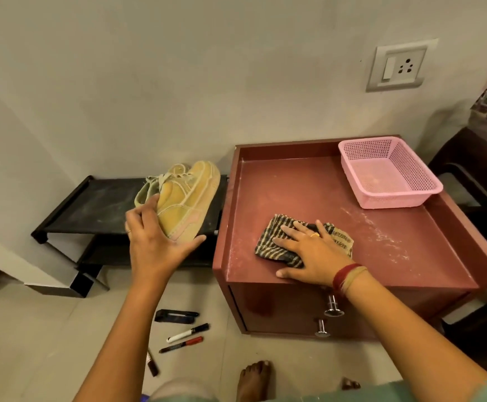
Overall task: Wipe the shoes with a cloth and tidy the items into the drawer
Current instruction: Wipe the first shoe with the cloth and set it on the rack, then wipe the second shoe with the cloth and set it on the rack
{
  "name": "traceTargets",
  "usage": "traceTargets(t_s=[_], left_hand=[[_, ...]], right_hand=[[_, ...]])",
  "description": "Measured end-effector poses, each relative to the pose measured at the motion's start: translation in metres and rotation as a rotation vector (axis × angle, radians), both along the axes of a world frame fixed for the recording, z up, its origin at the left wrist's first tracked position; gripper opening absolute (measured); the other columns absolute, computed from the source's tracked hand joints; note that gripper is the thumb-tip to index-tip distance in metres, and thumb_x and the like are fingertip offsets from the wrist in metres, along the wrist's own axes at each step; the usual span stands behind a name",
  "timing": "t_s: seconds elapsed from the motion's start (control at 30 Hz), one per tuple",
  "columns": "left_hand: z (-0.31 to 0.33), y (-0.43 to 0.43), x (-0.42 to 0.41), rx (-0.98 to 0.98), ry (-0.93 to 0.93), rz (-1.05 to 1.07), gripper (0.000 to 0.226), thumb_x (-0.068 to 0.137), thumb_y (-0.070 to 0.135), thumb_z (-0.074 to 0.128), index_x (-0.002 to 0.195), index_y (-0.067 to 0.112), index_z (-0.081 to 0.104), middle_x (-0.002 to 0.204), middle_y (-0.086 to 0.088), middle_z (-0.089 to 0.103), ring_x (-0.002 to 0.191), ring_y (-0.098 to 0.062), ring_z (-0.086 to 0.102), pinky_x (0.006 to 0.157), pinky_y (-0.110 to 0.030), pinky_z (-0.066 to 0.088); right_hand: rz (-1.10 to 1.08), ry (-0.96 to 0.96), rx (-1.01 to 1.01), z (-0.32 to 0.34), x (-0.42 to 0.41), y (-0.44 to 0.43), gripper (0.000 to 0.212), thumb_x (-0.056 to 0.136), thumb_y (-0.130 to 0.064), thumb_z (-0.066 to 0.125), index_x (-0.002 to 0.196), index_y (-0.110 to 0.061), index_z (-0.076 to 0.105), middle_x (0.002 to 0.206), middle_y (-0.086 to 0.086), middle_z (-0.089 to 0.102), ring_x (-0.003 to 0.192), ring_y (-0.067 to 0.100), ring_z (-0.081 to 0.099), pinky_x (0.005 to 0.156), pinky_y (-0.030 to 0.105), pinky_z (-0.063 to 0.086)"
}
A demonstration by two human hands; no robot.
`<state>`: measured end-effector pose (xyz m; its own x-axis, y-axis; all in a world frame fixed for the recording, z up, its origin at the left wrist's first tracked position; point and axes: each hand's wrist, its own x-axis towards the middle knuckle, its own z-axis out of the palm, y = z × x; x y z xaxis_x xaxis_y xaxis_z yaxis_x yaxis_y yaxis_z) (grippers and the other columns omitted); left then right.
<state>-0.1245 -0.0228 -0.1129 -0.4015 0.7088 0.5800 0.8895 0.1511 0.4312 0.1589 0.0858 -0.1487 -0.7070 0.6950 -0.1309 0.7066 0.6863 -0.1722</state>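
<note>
A pair of yellow shoes (pixel 183 198) stands on the low black rack (pixel 97 207) at the left. My left hand (pixel 155 242) is spread open against the heel of the nearer shoe, touching it without closing round it. A striped dark-and-tan cloth (pixel 271 239) lies on top of the dark red cabinet (pixel 309 192). My right hand (pixel 312 252) presses flat on the cloth, fingers apart. Two metal drawer knobs (pixel 333 307) show on the cabinet's front, below my right wrist. Three markers (pixel 188 333) and a black item (pixel 175 316) lie on the floor.
A pink mesh basket (pixel 387 172) sits at the cabinet's back right corner. White dust streaks the cabinet top. A dark chair (pixel 483 175) stands to the right. A wall socket (pixel 397 68) is above. My bare foot (pixel 254 381) is on the floor in front of the cabinet.
</note>
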Motion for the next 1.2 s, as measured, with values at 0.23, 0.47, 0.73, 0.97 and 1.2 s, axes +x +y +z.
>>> traceTargets(t_s=[0.23,0.47,0.73,0.97,1.2], left_hand=[[-0.021,0.04,-0.022,-0.027,-0.002,0.01,0.108,0.052,0.042,0.091,0.138,0.015,0.031,0.129,-0.018,0.032,0.12,-0.035,0.038,0.085,-0.05,0.052],[-0.044,0.085,-0.045,-0.243,0.127,-0.041,0.114,0.052,0.04,0.091,0.143,0.019,0.025,0.134,-0.02,0.03,0.128,-0.042,0.031,0.092,-0.057,0.045],[-0.063,0.105,-0.061,-0.365,0.234,-0.148,0.112,0.056,0.035,0.091,0.147,0.018,0.027,0.138,-0.018,0.028,0.139,-0.042,0.017,0.089,-0.057,0.048],[-0.076,0.099,-0.07,-0.328,0.187,-0.19,0.113,0.061,0.04,0.088,0.15,0.022,0.02,0.143,-0.015,0.022,0.141,-0.042,0.012,0.103,-0.06,0.033],[-0.081,0.095,-0.067,-0.389,0.165,-0.294,0.11,0.069,0.028,0.084,0.151,0.027,0.012,0.149,-0.015,0.021,0.144,-0.04,0.006,0.11,-0.053,0.022]], right_hand=[[-0.024,-0.002,0.019,-0.008,-0.005,0.01,0.085,0.067,-0.087,0.017,0.143,-0.048,0.013,0.158,-0.008,0.004,0.145,0.019,0.001,0.115,0.05,-0.006],[-0.122,0.086,0.046,-0.014,-0.019,0.009,0.08,0.07,-0.079,0.004,0.143,-0.048,0.015,0.157,-0.008,0.008,0.145,0.018,0.005,0.116,0.046,-0.001],[-0.201,0.109,0.087,-0.019,-0.031,0.008,0.056,0.092,-0.061,0.024,0.145,-0.043,0.015,0.158,-0.003,0.008,0.145,0.02,0.004,0.117,0.047,-0.002],[-0.229,0.124,0.077,-0.018,-0.037,0.005,0.054,0.096,-0.052,0.029,0.146,-0.038,0.014,0.158,-0.001,0.006,0.145,0.022,0.002,0.118,0.045,-0.001],[-0.267,0.123,0.064,-0.016,-0.044,0.002,0.055,0.096,-0.048,0.031,0.147,-0.035,0.015,0.158,0.001,0.007,0.145,0.024,0.002,0.118,0.047,0.0]])
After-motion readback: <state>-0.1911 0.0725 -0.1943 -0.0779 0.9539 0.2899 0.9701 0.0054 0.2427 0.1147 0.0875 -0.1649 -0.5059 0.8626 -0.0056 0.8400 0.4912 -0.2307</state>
